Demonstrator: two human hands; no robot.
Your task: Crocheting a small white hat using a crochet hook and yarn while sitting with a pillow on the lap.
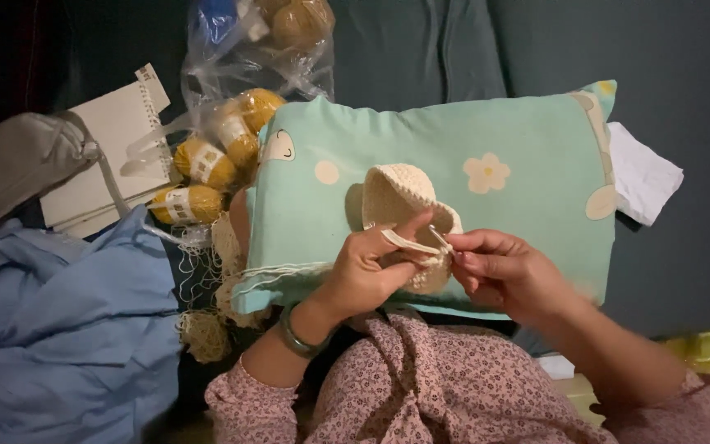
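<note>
A cream crocheted piece (396,197), cup-shaped, rests on a mint green pillow (527,156) with flower prints. My left hand (367,267) pinches its lower edge, a strand of cream yarn (408,241) running over the forefinger. My right hand (507,267) grips a thin crochet hook (440,238) whose tip pokes into the piece's edge. A green bangle (297,337) circles my left wrist. Both arms wear pink flowered sleeves.
Yellow yarn skeins (207,164) in a clear plastic bag (248,49) lie left of the pillow. A spiral notebook (117,156), a grey cap (18,160) and blue cloth (59,329) are at the left. White paper (643,177) sits right of the pillow.
</note>
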